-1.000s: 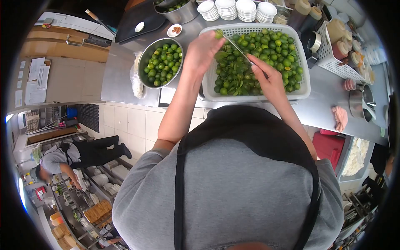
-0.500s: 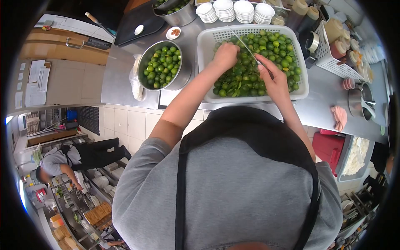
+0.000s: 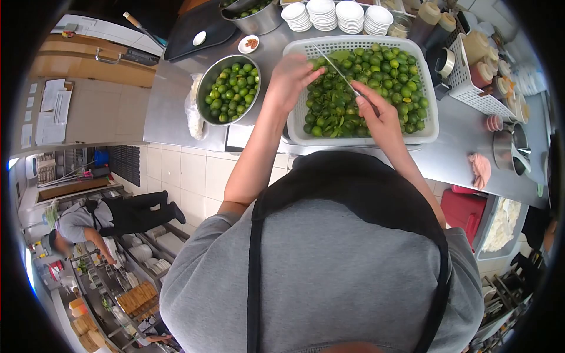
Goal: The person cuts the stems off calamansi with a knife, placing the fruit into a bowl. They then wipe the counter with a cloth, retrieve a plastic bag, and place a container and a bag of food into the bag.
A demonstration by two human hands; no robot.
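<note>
My right hand point(image 3: 382, 116) grips the dark handle of a long thin knife point(image 3: 338, 72) over a white plastic basket point(image 3: 434, 120). The blade points away and to the left. Small green limes point(image 3: 382, 66) fill the basket, with loose green leaves point(image 3: 334, 120) among the nearer ones. At the basket's left rim, my left hand point(image 3: 291, 81) is raised, slightly blurred, with its fingers apart. No lime can be made out in it. Left of that hand stands a round steel pot point(image 3: 201, 94) full of limes point(image 3: 232, 88).
Stacked white dishes point(image 3: 321, 15) line the back, near a small bowl point(image 3: 248, 44) of reddish bits. A bottle basket point(image 3: 479, 88) stands right; a pink cloth point(image 3: 479, 170) lies at the counter's front edge. Another person point(image 3: 88, 220) works at shelving on the far left.
My left hand has moved left from over the limes to the basket's rim, and its fingers have opened. My right hand still holds the knife, shifted slightly left and nearer me.
</note>
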